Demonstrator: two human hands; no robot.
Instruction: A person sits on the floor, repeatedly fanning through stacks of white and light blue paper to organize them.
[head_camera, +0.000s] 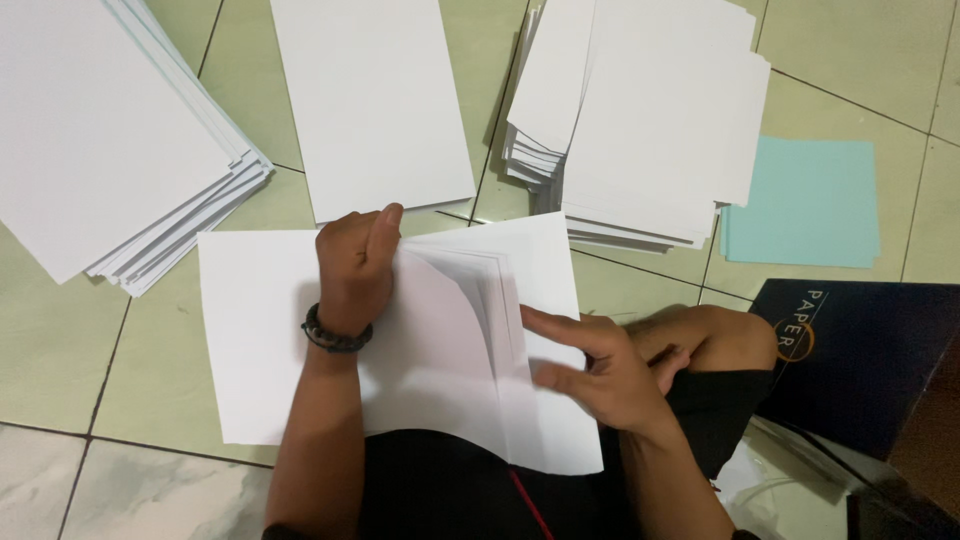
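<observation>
My left grip (350, 265) is clamped on the top edge of the folded paper bundle (420, 350), seemingly pinning it to the tiled floor (60, 350), while my right grip (600, 370), fingers apart, presses flat on the leaves just beside it, likely setting the crease. Paper stacks (640, 120) beyond my grips run off frame, and the dark box (860, 360) to the right is partly cut off.

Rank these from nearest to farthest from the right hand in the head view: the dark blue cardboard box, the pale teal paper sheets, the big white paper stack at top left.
From the right hand:
1. Dark blue cardboard box, just to its right.
2. Pale teal paper sheets, up and right.
3. Big white paper stack, far across at top left.
</observation>
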